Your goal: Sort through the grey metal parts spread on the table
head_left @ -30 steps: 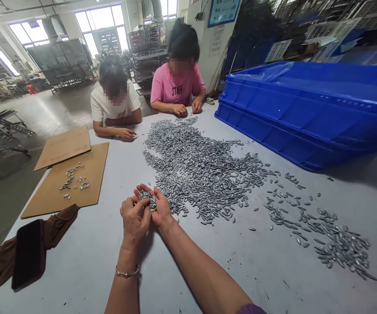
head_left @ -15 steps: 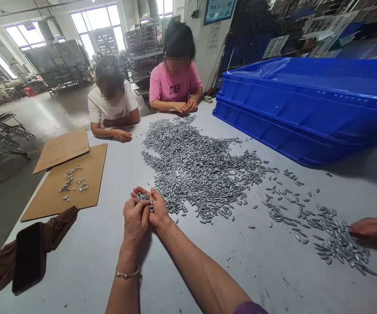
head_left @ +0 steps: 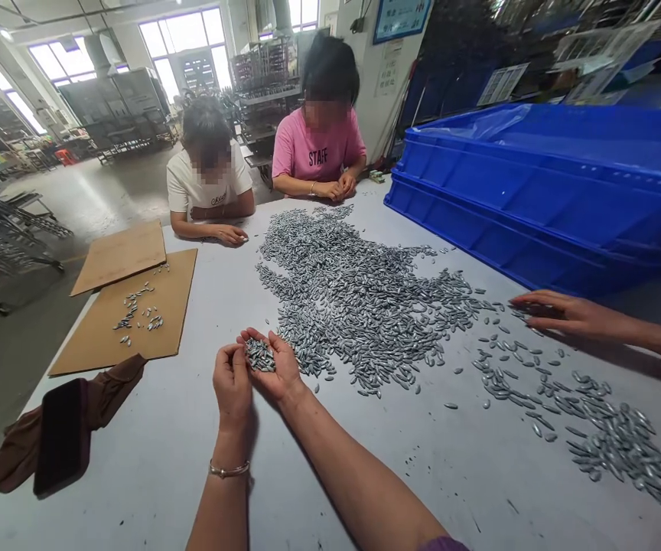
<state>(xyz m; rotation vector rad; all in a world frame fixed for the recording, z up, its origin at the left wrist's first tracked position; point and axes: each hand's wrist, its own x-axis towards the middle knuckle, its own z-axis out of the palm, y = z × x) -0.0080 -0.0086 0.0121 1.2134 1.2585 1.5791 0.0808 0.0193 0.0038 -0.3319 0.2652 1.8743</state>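
One handful of small grey pieces (head_left: 260,355) is lying in the right hand (head_left: 284,373), which is cupping them palm up, fingers slightly curved. One left hand (head_left: 232,384) is curling its fingers towards its thumb just beside that handful; whether it is pinching one cannot be told. One large heap of like pieces (head_left: 353,298) is spreading over the white worktop (head_left: 221,295) just beyond. Stacked blue crates (head_left: 525,207) are standing behind, right. Two co-workers (head_left: 317,153) are leaning at the far edge.
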